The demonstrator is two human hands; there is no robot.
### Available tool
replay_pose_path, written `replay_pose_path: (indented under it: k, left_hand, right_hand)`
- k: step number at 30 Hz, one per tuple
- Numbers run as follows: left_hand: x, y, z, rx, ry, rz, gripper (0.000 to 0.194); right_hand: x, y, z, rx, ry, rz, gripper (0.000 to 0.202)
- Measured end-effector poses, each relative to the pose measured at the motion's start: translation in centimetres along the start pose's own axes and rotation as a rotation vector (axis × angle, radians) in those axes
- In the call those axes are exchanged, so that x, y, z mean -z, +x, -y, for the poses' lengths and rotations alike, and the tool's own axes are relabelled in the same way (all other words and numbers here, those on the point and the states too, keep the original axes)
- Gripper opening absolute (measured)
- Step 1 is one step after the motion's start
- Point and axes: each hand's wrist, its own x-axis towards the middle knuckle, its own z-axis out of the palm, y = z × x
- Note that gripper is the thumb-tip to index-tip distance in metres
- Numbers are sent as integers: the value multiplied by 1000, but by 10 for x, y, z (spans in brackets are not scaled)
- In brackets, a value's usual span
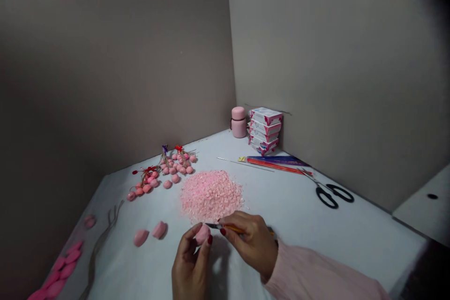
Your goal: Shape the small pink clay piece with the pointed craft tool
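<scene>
Head view: we look down on a pale grey corner table [316, 225] closed in by grey partition walls.
Left hand: our left hand [191, 262] pinches a small rounded pink foam petal piece [202, 233] between thumb and fingertips, fingers narrowed around it, just above the table's near edge.
Right hand: our right hand [251, 239] is curled tight around a thin orange-handled tool [228, 228], its dark tip touching the pink piece.
Where the piece sits: held in the air just in front of the loose mound of tiny pale pink flakes [211, 195], between our two hands.
Left of the hands: two more pink petal pieces [150, 234] lie flat on the table, near a bent grey wire [101, 239].
Far left edge: a row of pink petals [59, 274], partly cut off by the frame.
Behind the mound: clusters of pink buds tied with red and purple bows [165, 171].
Back corner: a pink lidded jar [238, 122] stands just beside a stack of white-and-pink boxes [265, 130].
Right side: a bundle of orange and purple sticks [277, 163], then black-handled scissors [332, 193], well apart from our hands.
</scene>
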Motion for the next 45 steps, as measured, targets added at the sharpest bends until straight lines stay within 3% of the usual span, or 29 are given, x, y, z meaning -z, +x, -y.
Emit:
replay_pose_path:
  k: [9, 14, 17, 22, 25, 28, 33, 41, 45]
  left_hand:
    - [5, -1, 6, -209, 226, -28, 22]
    - [6, -1, 7, -313, 258, -27, 19]
    - [4, -2, 6, -309, 255, -41, 21]
    - [6, 0, 6, -255, 245, -49, 21]
    - [11, 4, 8, -241, 256, 20, 22]
    - [13, 5, 7, -292, 341, 45, 19]
    - [9, -1, 5, -405, 427, -42, 18]
    - [4, -2, 2, -324, 283, -34, 18]
    - [4, -1, 3, -362, 249, -17, 14]
  right_hand:
    - [2, -5, 6, 53, -48, 111, 16]
    - [2, -2, 2, 4, -50, 88, 16]
    - [2, -2, 1, -15, -47, 48, 16]
    - [-1, -6, 5, 47, -21, 92, 15]
    - [-1, -8, 6, 46, -83, 116, 17]
    - [-1, -7, 5, 18, -124, 143, 18]
    - [2, 1, -5, -53, -127, 119, 17]
    - [0, -1, 0, -26, -20, 82, 16]
    - [-3, -3, 4, -19, 16, 100, 17]
